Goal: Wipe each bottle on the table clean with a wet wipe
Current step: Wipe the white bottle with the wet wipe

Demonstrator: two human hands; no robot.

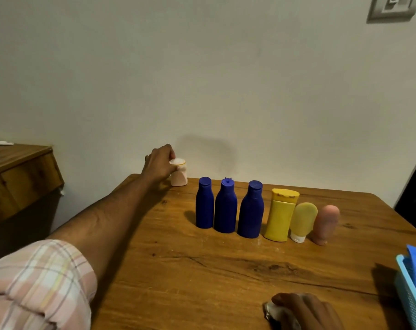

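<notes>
Left hand (159, 163) pinching pink bottle (179, 176) cap at table (202, 270) rear. Right hand (304, 310) curled over wipe (272, 310). 6 bottles in row: 3 blue (226, 210).

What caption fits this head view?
Left hand grips a pale pink bottle set apart from the row; right hand holds the wipe.

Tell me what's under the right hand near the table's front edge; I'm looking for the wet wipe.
A crumpled white wipe pokes out at the left of the right hand, which rests on it on the table. The rest of the wipe is covered by the hand.
</notes>
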